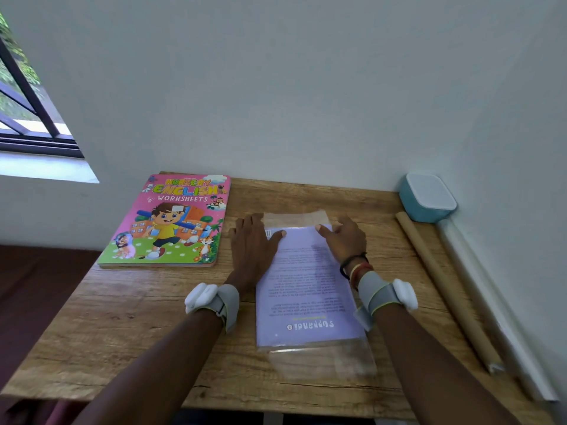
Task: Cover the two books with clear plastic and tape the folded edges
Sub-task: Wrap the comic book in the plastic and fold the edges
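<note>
A lilac book (306, 286) lies flat in the middle of the wooden table (129, 326), back cover up, on a sheet of clear plastic (322, 360) that sticks out beyond its near and far ends. My left hand (253, 243) lies flat on the table at the book's far left corner, thumb on the cover. My right hand (343, 239) rests with straight fingers on the far right corner, thumb on the cover. A pink "Nursery English Worksheets" book (171, 222) lies at the back left, apart from both hands.
A blue box with a white lid (428, 197) sits in the back right corner. A brown cardboard roll (445, 289) and a white roll (491, 302) lie along the right wall. A window (24, 96) is at the upper left. The table's near edge is close to me.
</note>
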The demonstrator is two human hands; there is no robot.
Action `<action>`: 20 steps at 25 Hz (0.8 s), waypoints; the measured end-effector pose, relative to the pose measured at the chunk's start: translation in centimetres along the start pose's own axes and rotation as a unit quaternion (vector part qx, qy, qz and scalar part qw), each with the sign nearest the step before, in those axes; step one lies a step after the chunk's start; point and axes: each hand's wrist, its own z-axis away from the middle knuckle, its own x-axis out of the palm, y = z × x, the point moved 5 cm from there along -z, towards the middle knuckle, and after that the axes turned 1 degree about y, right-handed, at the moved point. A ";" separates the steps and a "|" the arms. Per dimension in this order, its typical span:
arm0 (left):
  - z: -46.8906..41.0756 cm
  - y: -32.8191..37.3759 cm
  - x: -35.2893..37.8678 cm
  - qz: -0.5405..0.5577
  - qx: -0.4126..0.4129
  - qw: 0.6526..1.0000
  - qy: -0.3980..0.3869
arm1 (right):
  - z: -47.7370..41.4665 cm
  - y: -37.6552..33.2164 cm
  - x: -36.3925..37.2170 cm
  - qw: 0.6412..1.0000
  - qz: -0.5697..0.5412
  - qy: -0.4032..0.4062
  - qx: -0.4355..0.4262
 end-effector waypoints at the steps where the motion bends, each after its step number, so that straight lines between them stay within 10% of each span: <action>1: 0.0 0.0 0.1 0.008 0.003 1.000 0.003 | -0.4 0.0 -0.4 1.000 -0.006 0.006 0.011; 20: -1.0 3.7 -0.3 0.090 0.151 0.984 -0.031 | -0.6 -6.0 -3.4 0.984 0.062 -0.044 -0.159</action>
